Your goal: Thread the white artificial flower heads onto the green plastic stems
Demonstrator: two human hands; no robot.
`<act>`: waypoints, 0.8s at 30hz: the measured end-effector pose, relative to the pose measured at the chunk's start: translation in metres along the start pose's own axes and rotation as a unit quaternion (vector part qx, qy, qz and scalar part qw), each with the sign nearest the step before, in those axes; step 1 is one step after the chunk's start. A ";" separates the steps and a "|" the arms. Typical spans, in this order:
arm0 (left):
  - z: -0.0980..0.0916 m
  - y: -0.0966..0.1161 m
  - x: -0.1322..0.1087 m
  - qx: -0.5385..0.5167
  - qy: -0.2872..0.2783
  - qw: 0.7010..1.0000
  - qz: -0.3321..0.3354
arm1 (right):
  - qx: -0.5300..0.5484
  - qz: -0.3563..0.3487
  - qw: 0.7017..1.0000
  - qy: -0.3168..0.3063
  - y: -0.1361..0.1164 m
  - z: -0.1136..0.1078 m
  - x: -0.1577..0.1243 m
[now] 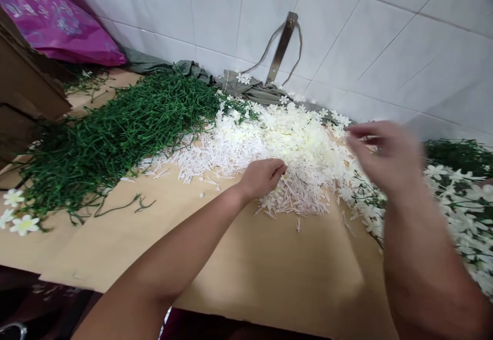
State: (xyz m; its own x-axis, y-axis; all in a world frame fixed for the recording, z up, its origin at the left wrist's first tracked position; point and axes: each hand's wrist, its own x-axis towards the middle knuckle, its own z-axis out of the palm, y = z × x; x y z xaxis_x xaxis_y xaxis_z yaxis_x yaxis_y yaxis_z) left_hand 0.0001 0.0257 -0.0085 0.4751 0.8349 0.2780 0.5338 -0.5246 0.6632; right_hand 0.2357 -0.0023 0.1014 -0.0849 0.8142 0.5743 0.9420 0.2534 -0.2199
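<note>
Mid-frame, the left hand [261, 178] is at the white sticks [308, 196], grip pressed together; anything pinched is hidden. Right of centre, the right hand [389, 155] is blurred, its grip unclear, beside white flowers [296, 129]. Stems [127, 129] cover the counter [277, 263] at left.

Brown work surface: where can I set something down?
Largest free patch of brown work surface: between the left forearm and right forearm, on the near side of the white stalks. Another lies left of the left forearm, bordered by green stems. Crowded: toward the wall, with stems, stalks and white flowers, and right of the right forearm, with flower sprays.
</note>
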 end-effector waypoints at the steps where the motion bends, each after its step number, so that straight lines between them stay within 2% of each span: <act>1: 0.000 -0.001 0.000 0.014 -0.004 1.000 0.003 | 0.069 -0.020 0.995 -0.073 -0.027 0.038 0.020; 2: -0.001 -0.003 0.000 0.025 -0.007 1.000 0.003 | 0.111 -0.043 0.986 -0.118 -0.051 0.073 0.038; 3: -0.001 -0.006 0.000 0.033 -0.008 0.999 -0.001 | 0.134 -0.060 0.980 -0.138 -0.072 0.103 0.054; 5: -0.002 -0.012 0.000 0.038 -0.005 0.999 -0.013 | 0.101 -0.097 0.977 -0.160 -0.104 0.150 0.079; 7: -0.004 -0.018 0.001 0.036 0.005 0.999 -0.028 | -0.007 -0.120 0.973 -0.199 -0.122 0.181 0.094; 10: -0.006 -0.026 0.003 0.028 0.025 0.998 -0.045 | -0.042 -0.118 0.968 -0.218 -0.126 0.204 0.107; 12: -0.007 -0.029 0.003 0.021 0.035 0.998 -0.044 | -0.030 -0.117 0.969 -0.215 -0.119 0.207 0.111; 14: -0.009 -0.030 0.004 0.009 0.044 0.998 -0.036 | 0.005 -0.108 0.973 -0.204 -0.106 0.200 0.115; 16: -0.010 -0.030 0.005 -0.015 0.060 0.997 -0.036 | 0.073 -0.080 0.979 -0.175 -0.093 0.186 0.117; 19: -0.014 -0.032 0.008 -0.096 0.117 0.987 -0.052 | 0.156 -0.031 0.980 -0.119 -0.079 0.157 0.111; 21: -0.017 -0.033 0.012 -0.205 0.156 0.963 -0.084 | 0.198 -0.005 0.975 -0.105 -0.076 0.137 0.099; 22: -0.019 -0.032 0.014 -0.274 0.162 0.941 -0.116 | 0.241 0.015 0.965 -0.104 -0.075 0.128 0.091; 24: -0.023 -0.029 0.017 -0.396 0.135 0.893 -0.168 | 0.386 0.071 0.914 -0.100 -0.076 0.114 0.069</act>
State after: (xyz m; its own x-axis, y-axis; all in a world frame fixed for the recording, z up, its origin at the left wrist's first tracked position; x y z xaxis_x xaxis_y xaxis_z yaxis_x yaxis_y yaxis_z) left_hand -0.0235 0.0585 -0.0067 0.1392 0.9886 0.0577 -0.0984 -0.0442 0.9942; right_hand 0.1210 0.0940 0.0684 -0.1108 0.9270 0.3584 0.4450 0.3687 -0.8161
